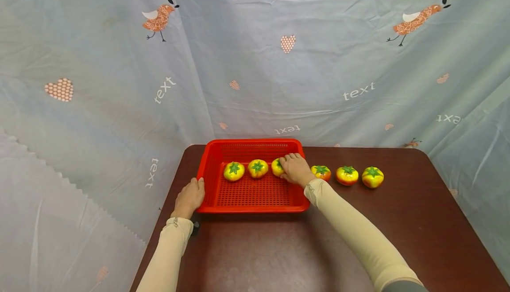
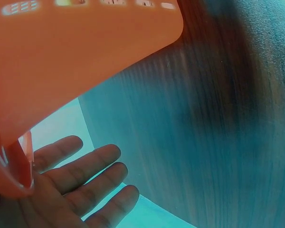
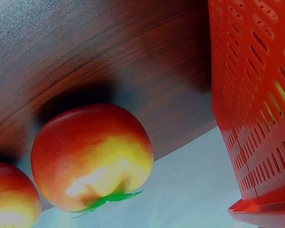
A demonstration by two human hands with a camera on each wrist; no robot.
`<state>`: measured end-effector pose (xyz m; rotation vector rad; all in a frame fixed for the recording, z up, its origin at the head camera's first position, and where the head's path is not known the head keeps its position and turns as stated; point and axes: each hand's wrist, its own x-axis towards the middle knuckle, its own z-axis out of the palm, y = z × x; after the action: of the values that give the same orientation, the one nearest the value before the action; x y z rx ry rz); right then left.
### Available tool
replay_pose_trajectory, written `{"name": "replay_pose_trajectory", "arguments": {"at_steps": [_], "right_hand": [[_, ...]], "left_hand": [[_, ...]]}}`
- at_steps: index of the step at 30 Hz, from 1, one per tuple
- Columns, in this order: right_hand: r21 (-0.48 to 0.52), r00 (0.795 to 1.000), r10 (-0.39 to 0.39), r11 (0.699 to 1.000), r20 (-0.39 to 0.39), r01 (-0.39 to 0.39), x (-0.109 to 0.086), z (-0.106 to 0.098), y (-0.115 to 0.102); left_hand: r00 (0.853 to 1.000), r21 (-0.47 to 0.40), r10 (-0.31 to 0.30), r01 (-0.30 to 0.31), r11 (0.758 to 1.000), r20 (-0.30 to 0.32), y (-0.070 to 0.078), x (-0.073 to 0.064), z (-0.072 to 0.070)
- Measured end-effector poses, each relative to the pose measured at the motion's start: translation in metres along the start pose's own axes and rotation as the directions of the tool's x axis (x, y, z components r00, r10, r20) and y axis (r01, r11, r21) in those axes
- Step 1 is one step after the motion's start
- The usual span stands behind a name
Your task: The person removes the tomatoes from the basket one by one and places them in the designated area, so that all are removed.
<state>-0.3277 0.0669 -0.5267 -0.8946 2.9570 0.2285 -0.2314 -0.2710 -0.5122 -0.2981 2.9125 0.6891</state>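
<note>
A red slotted plastic basket stands on the table, with yellow-and-red tomatoes in a row inside. Two of them, the left tomato and the middle tomato, lie uncovered. My right hand reaches over the basket's right side and grips the third tomato, partly covering it. At the left rim rests my left hand. In the left wrist view its fingers stretch out straight beside the basket's outer wall, the thumb hidden behind the rim.
Right of the basket, three more tomatoes line up on the dark wooden table: a near one, a middle one and a far one. A grey-blue printed curtain hangs behind the table and at its sides.
</note>
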Motion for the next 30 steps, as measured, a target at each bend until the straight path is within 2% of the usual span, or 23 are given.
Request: {"name": "replay_pose_trajectory", "arguments": {"at_steps": [7, 16, 24, 30], "right_hand": [[-0.032, 1.000, 0.008, 0.999, -0.004, -0.008, 0.002, 0.002, 0.001], [0.014, 0.998, -0.008, 1.000, -0.069, 0.009, 0.000, 0.002, -0.001], [0.000, 0.991, -0.038, 0.999, -0.127, 0.038, -0.001, 0.001, 0.001], [0.038, 0.987, -0.025, 0.999, -0.158, 0.031, 0.000, -0.013, 0.003]], "left_hand": [[1.000, 0.009, 0.012, -0.012, 1.000, -0.012, 0.000, 0.001, 0.000], [1.000, 0.012, 0.011, -0.010, 1.000, -0.004, 0.000, 0.001, 0.001], [1.000, 0.015, 0.013, -0.013, 1.000, -0.003, 0.001, 0.001, 0.001], [1.000, 0.013, 0.009, -0.009, 1.000, 0.004, 0.000, 0.000, 0.000]]}}
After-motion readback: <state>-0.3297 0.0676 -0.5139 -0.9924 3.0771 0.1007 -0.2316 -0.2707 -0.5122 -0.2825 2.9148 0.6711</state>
